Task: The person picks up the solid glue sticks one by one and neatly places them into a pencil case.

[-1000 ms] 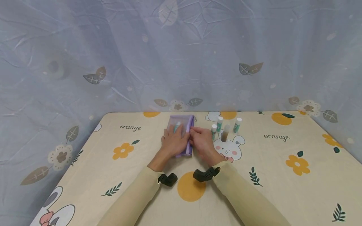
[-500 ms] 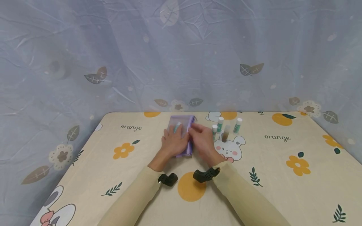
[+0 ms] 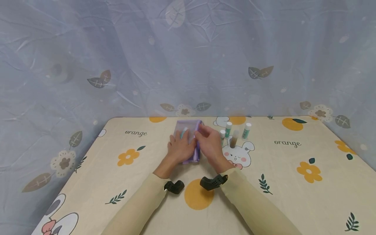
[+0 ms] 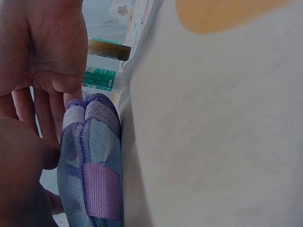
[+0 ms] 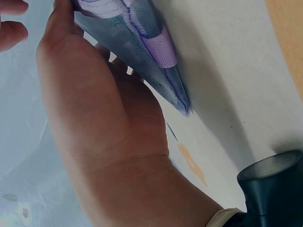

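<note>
A purple-trimmed mesh zip pouch (image 3: 188, 124) lies on the table, with a green-labelled stick (image 3: 183, 132) showing through its mesh. My left hand (image 3: 181, 148) rests on it with spread fingers. At the pouch's right edge is my right hand (image 3: 210, 143), thumb and forefinger apart. In the left wrist view the right hand's fingers look fairly straight beside the pouch (image 4: 102, 189), and nothing shows between them. The right wrist view has the left hand (image 5: 90, 109) over the pouch (image 5: 158, 47). Whether the right fingertips touch the zip is hidden.
Several small tubes stand right of the right hand: white-capped green-labelled sticks (image 3: 246, 131), like glue sticks, and a brown tube (image 3: 233, 141) with a clear cap. The tablecloth (image 3: 252, 209) has printed fruit and flowers. Behind the table hangs a grey-blue curtain (image 3: 223, 58).
My right hand has shifted slightly away from me along the pouch's edge, and its curled fingers have loosened and spread. The left hand and the pouch have stayed put.
</note>
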The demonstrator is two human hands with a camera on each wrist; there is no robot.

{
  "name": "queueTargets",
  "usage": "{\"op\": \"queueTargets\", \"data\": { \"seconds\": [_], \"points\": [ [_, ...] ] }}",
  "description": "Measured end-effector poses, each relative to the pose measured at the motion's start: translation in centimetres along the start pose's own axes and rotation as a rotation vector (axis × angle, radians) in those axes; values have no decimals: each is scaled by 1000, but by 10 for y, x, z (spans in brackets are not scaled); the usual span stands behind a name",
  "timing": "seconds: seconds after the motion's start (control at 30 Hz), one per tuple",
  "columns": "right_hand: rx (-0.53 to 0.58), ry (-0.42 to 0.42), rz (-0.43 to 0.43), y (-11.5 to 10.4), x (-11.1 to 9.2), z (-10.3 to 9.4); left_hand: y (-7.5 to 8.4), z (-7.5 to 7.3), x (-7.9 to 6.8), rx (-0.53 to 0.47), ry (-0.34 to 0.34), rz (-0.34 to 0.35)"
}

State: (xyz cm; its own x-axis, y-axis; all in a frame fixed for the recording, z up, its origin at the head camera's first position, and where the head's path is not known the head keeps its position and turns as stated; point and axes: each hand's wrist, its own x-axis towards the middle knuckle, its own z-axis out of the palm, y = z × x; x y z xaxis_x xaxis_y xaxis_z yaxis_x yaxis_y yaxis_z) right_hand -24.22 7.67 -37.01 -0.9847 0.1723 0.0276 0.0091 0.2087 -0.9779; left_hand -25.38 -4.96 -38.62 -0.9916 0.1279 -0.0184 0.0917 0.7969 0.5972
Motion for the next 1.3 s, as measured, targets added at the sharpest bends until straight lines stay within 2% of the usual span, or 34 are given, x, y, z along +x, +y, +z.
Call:
{"op": "queueTargets", "data": {
  "seconds": [0.43,0.67,1.07,1.3],
  "points": [
    [-20,-22,-68,-9,0,-5,-1,0,1,-18,-3,-4],
    [-6,-41,-85,-14,-1,-9,-8,8,8,-53,17,10],
    [-15,-66,-130,-21,1,-16,-1,2,0,-26,15,12],
    [26,-86,-160,-22,5,-22,-1,2,0,-8,10,8]
  ]
}}
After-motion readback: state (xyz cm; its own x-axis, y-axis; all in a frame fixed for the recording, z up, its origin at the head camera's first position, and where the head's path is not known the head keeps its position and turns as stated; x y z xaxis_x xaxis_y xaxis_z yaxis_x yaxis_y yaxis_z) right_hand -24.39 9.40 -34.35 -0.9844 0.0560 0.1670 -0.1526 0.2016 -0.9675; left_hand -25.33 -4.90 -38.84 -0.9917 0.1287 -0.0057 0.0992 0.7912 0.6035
